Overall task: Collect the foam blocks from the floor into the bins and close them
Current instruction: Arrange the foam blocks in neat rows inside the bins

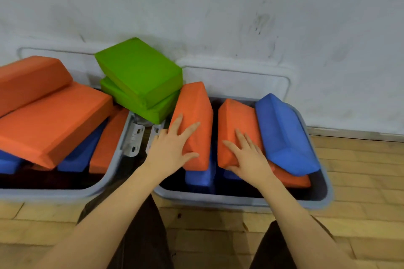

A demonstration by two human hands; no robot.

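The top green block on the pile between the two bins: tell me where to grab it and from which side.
Grip the top green block across its two long side faces near the front corner, coming from above and in front. It lies flat but tilted on the lower green block, so its sides are exposed, and the wall blocks any approach from behind.

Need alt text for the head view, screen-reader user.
Left hand and right hand each press an orange foam block into the right grey bin. The left bin is overfilled; two green blocks straddle both.
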